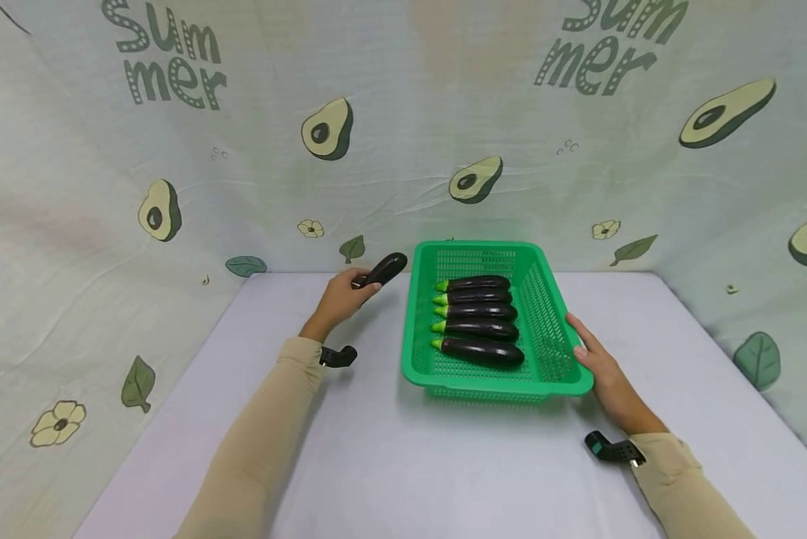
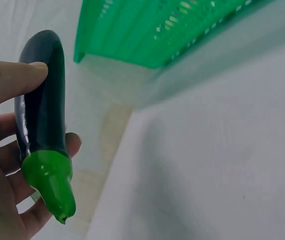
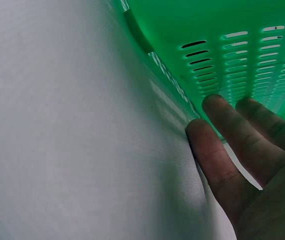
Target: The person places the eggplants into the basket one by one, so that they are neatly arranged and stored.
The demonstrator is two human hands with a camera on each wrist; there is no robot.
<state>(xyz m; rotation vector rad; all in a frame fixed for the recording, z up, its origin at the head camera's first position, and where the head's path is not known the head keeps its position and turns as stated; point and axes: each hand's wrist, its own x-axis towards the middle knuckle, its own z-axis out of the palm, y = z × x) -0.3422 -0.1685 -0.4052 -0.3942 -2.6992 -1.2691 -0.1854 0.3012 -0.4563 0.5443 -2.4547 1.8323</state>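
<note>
My left hand [image 1: 346, 298] holds an eggplant [image 1: 387, 268] left of the green basket [image 1: 413, 322], above the table. In the left wrist view the thumb lies across the dark body of this eggplant [image 2: 45, 105], other fingers are behind it, and its green stem end points down. Several more eggplants [image 1: 480, 352] lie in a row inside the basket, green ends to the left. At the basket's right side, my right hand [image 1: 608, 378] has its thumb on the rim. The right wrist view shows its fingers [image 3: 245, 137] against the slotted outer wall.
The basket stands on a table with a white cover [image 1: 477, 471]. Behind it hangs a pale cloth [image 1: 390, 187] printed with avocados, leaves and lettering. Black bands with small devices [image 1: 338, 357] sit at both wrists.
</note>
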